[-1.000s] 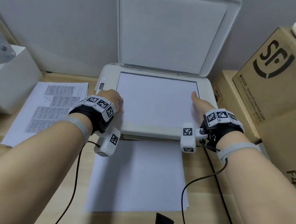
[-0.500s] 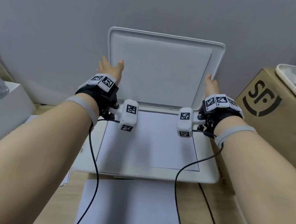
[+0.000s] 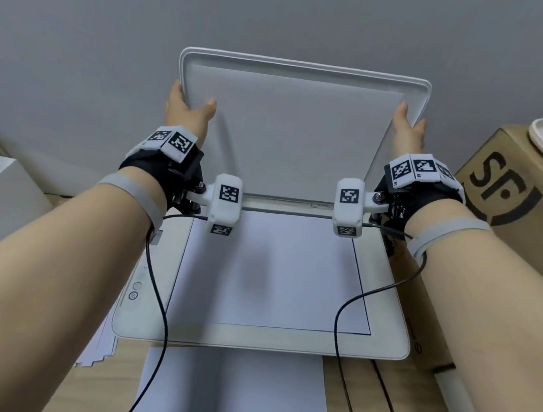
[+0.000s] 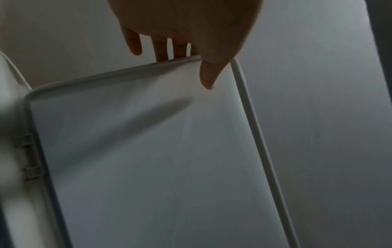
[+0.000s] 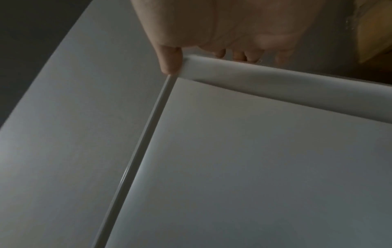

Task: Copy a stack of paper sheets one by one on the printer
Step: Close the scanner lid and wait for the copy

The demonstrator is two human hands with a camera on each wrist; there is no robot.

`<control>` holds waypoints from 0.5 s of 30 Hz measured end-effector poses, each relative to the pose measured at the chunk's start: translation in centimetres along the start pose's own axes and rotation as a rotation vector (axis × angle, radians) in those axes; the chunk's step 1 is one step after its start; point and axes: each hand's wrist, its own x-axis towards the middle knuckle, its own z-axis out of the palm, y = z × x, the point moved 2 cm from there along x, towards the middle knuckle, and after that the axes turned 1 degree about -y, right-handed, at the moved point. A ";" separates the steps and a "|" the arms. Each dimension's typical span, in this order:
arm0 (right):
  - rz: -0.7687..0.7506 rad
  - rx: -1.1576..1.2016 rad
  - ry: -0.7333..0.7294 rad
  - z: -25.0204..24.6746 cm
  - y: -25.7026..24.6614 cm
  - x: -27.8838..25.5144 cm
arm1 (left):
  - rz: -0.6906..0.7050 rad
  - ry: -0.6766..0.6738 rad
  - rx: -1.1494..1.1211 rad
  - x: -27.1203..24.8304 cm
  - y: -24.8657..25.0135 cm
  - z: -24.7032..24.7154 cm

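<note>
We now grip the raised printer lid (image 3: pixel 293 132) by its upper corners, left hand (image 3: pixel 187 110) at ten o'clock and right hand (image 3: pixel 407 134) at two, thumbs in front, whereas a second ago both rested by the sheet (image 3: pixel 275 272) on the glass, so closing comes next.

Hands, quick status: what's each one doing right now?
Left hand: holding the scanner lid by its left edge, thumb in front, fingers behind.
Right hand: holding the same lid by its right edge.
</note>
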 end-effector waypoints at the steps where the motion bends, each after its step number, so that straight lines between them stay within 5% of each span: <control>1: -0.006 0.032 0.020 -0.2 0.1 -0.6 | 0.018 0.006 0.004 -0.7 0.1 -0.2; 6: -0.039 0.268 0.120 -1.3 1.2 -4.0 | 0.070 0.054 -0.016 -4.9 0.4 -1.5; 15: -0.033 0.525 0.145 -4.6 7.4 -8.1 | -0.103 0.161 -0.308 -13.5 -2.7 -4.1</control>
